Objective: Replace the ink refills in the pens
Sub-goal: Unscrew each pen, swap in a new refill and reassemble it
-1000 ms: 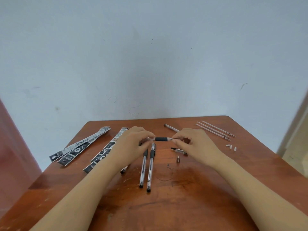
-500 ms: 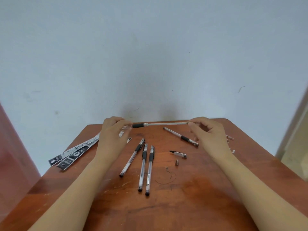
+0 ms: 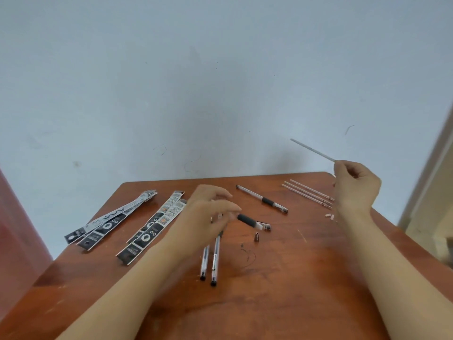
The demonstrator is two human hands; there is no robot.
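Head view: a refill [image 3: 311, 149] is pinched by the right hand [image 3: 355, 187] above the loose refills [image 3: 308, 192], probably to join them; the pen barrel [image 3: 252, 221] is gripped low by the left hand [image 3: 208, 212].

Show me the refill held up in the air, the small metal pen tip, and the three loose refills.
Held refill [image 3: 312, 150]: head view, middle of its thin tube.
Metal pen tip [image 3: 256, 237]: head view, its cone body.
Three loose refills [image 3: 308, 192]: head view, shaft of the middle one.
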